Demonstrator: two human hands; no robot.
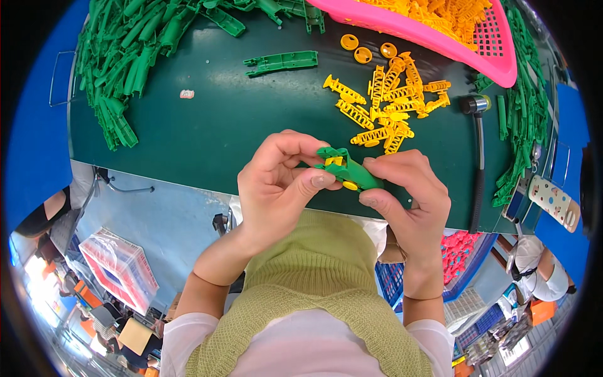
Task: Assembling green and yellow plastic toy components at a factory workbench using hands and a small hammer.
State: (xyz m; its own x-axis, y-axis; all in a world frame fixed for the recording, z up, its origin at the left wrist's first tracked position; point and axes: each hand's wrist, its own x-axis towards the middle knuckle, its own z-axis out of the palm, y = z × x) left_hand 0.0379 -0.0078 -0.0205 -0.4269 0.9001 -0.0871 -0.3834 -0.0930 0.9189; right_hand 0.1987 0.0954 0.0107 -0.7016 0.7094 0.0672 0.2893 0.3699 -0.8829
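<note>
Between my two hands, just above the near edge of the table, is a green plastic shell [360, 176] with yellow parts showing at its left end and underside. My left hand [279, 182] pinches its left end between thumb and fingers. The right end sits between the thumb and fingertips of my right hand [408, 188]. Beyond my hands lies a loose heap of yellow ribbed plastic pieces [392, 103], with several small yellow discs [363, 55] behind it. A single green half shell [282, 62] rests farther back on the table.
Large piles of green shells lie at the far left [135, 56] and along the right edge [522, 107]. A pink basket [402, 26] of yellow pieces stands at the back right. To the right are a hammer [480, 157] and a phone in a patterned case [553, 202] on the dark green table [188, 138].
</note>
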